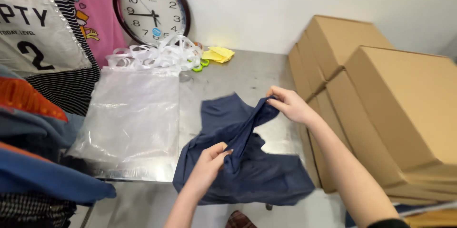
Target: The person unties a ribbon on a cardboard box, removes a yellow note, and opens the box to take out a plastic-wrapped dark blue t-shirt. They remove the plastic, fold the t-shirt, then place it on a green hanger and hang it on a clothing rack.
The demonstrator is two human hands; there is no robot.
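Head view: left hand (205, 165) and right hand (289, 105) each grip the navy garment (247, 171), fingers closed.

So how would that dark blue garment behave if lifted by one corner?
The dark blue garment looks floppy: it folds and drapes between the left hand and right hand. Probably light, and unlikely to slide far on the metal table.
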